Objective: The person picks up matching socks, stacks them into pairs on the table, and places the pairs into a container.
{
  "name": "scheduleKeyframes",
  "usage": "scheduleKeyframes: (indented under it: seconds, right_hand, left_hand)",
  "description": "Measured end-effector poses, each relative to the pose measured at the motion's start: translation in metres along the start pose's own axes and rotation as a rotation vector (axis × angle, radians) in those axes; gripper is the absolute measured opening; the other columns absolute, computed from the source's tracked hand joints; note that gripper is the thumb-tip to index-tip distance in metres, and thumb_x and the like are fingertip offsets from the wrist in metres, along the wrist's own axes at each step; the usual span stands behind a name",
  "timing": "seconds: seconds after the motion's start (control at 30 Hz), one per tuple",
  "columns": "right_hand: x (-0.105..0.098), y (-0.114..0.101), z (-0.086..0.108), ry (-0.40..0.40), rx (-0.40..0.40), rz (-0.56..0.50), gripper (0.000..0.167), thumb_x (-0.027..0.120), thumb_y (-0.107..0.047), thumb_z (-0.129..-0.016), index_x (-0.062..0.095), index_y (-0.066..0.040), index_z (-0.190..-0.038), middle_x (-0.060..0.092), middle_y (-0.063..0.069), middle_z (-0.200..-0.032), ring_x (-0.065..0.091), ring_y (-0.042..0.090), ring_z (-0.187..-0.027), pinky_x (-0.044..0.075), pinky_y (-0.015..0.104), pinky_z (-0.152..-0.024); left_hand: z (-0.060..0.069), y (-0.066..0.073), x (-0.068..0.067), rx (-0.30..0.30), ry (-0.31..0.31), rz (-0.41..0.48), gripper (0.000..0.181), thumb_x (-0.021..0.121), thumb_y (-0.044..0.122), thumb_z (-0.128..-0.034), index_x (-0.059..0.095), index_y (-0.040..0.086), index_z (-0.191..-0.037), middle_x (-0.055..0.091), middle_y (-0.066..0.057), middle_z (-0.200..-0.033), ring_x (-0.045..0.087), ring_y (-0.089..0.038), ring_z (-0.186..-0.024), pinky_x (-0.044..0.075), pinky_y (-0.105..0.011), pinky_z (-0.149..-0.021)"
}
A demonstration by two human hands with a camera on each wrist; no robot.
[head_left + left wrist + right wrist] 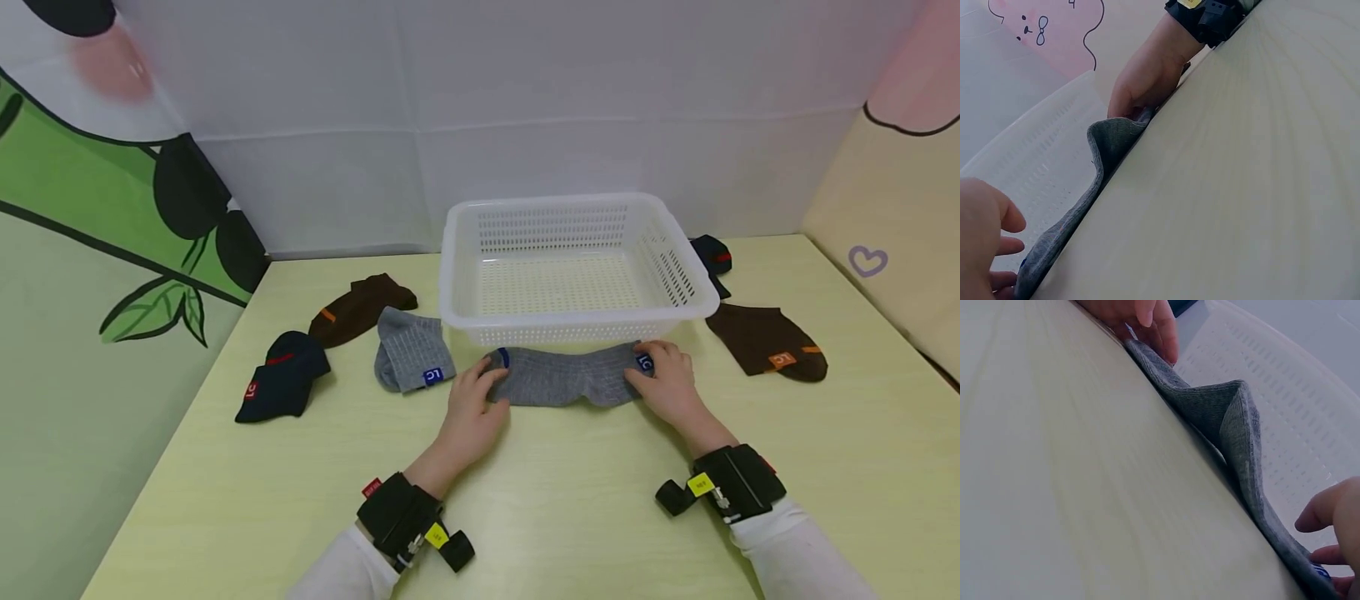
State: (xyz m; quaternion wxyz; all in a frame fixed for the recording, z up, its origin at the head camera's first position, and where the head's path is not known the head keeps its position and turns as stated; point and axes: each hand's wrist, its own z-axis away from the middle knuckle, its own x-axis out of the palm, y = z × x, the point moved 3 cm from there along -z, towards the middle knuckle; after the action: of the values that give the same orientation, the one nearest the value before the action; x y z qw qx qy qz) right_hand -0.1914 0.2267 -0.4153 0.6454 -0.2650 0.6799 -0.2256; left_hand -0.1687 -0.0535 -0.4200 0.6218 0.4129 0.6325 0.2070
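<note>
A grey sock lies stretched sideways on the table, its middle raised in a fold that shows in both wrist views. My left hand rests its fingertips on the sock's left end, near a dark blue patch. In the left wrist view the thumb stands apart from the cloth. At the other end, my right hand touches the sock beside its blue LC label. Its thumb is also clear of the cloth in the right wrist view. Another grey sock lies folded left of my left hand.
A white perforated basket stands just behind the sock. Leftward lie a brown sock and a navy sock. On the right are a brown sock and a dark sock partly hidden by the basket. A white wall covering rises behind.
</note>
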Motion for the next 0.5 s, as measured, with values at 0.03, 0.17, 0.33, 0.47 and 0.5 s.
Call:
scheduleKeyframes:
  seconds: [0.03,0.17,0.33,0.47,0.5]
  right_hand:
    - [0.0,0.0,0.0,0.009,-0.002,-0.017,0.042,0.054,-0.013,-0.089,0.046,0.014,-0.121,0.037,0.036,-0.131,0.029,0.049,-0.12,0.021,0.057,-0.099]
    - [-0.001,0.001,0.0,0.03,-0.002,-0.065,0.042,0.052,-0.013,-0.09,0.046,0.015,-0.121,0.036,0.037,-0.13,0.028,0.049,-0.121,0.02,0.057,-0.099]
    - [-0.001,0.0,0.001,0.021,0.009,-0.069,0.042,0.053,-0.013,-0.09,0.046,0.015,-0.121,0.035,0.037,-0.13,0.028,0.05,-0.121,0.021,0.057,-0.098]
    - [-0.001,-0.001,0.001,0.023,-0.007,-0.052,0.041,0.053,-0.012,-0.089,0.047,0.015,-0.12,0.037,0.037,-0.129,0.029,0.049,-0.12,0.02,0.057,-0.099]
    - [-0.001,-0.001,0.001,0.026,-0.012,-0.049,0.041,0.054,-0.012,-0.089,0.047,0.015,-0.119,0.037,0.037,-0.128,0.03,0.049,-0.12,0.02,0.057,-0.098]
  left_hand:
    - [0.0,0.0,-0.001,-0.004,0.025,0.037,0.039,0.051,0.009,-0.0864,0.056,0.0,-0.124,0.037,-0.022,-0.144,0.029,-0.041,-0.133,0.023,-0.057,-0.107]
    - [0.001,0.003,-0.005,0.002,0.103,0.13,0.03,0.05,0.004,-0.0864,0.061,0.0,-0.114,0.045,-0.02,-0.136,0.032,-0.039,-0.13,0.026,-0.056,-0.106]
    - [0.0,0.003,-0.014,0.061,0.187,0.151,0.02,0.05,0.0,-0.0876,0.064,0.0,-0.103,0.052,-0.017,-0.128,0.04,-0.036,-0.124,0.032,-0.053,-0.101]
    - [-0.004,-0.008,-0.031,0.072,0.276,0.159,0.018,0.048,-0.004,-0.0891,0.064,-0.002,-0.098,0.054,-0.017,-0.122,0.046,-0.034,-0.119,0.035,-0.05,-0.098]
    - [-0.004,-0.011,-0.036,0.063,0.296,0.157,0.019,0.047,-0.003,-0.0895,0.064,-0.003,-0.098,0.054,-0.017,-0.122,0.047,-0.034,-0.119,0.036,-0.049,-0.098]
